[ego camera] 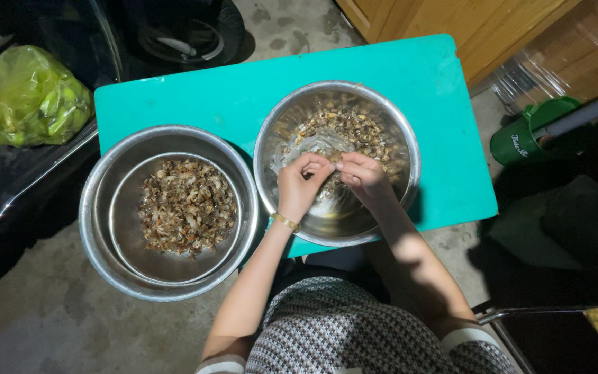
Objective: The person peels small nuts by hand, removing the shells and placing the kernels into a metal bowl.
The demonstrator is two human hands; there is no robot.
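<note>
Two hands pinch one small shelled piece (333, 163) over right steel bowl (410, 149), left hand (300, 185) at 9 o'clock, right hand (363, 176) at 3; discarded shells (187, 206) fill left bowl (98, 208), kept separate on teal table (410, 76)

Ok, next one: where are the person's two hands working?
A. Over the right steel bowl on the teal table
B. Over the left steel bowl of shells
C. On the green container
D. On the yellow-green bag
A: the left hand and right hand meet, fingers pinched together, over the right steel bowl on the teal table.
</note>
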